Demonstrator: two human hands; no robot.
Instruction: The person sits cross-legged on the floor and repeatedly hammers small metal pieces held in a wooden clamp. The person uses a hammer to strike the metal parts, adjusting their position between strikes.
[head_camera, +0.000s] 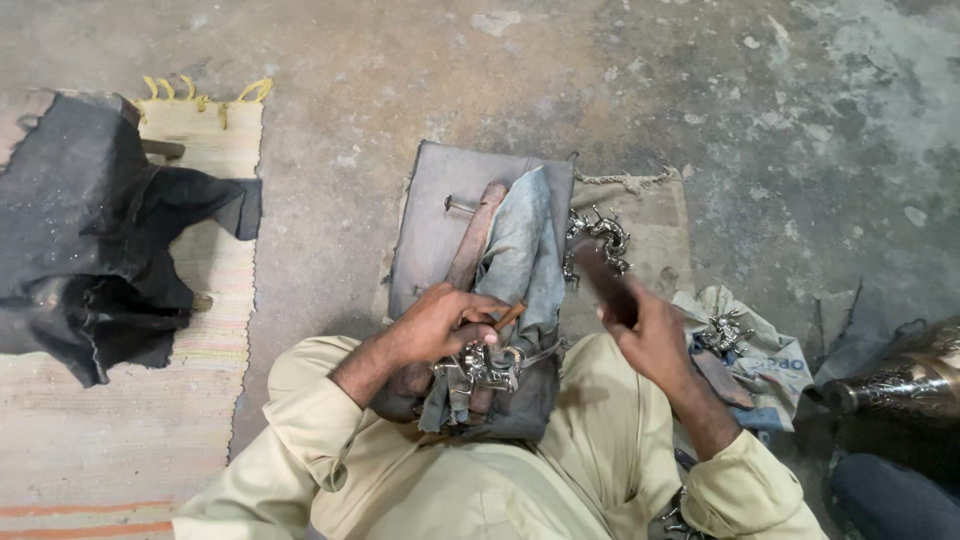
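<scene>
- Head view, looking down on cream-coloured sleeves and lap at the bottom edge.
- Left hand (435, 322): fingers curled tight around a small shiny metal piece (482, 366) and a thin wooden stick (508, 316), pressing both onto a grey-blue cloth (525, 262).
- Metal piece: at the near end of the work block, just above the lap, resting on the cloth.
- Right hand (650, 335): raised, closed in a full grip on a dark handled tool (603, 280), blurred; head of tool not discernible.
- Beneath the cloth: long wooden block (474, 240) lying on a grey pad (432, 215).
- Right of the pad: cluster of similar shiny metal pieces (600, 238) on a burlap sack (655, 222).
- Near the right hand: more metal pieces on a crumpled bag (775, 360); polished metal vessel (905, 385) at the right edge.
- Left side: black cloth (85, 225) heaped on a striped woven mat (120, 440).
- Beyond: bare stained concrete floor (560, 70).
</scene>
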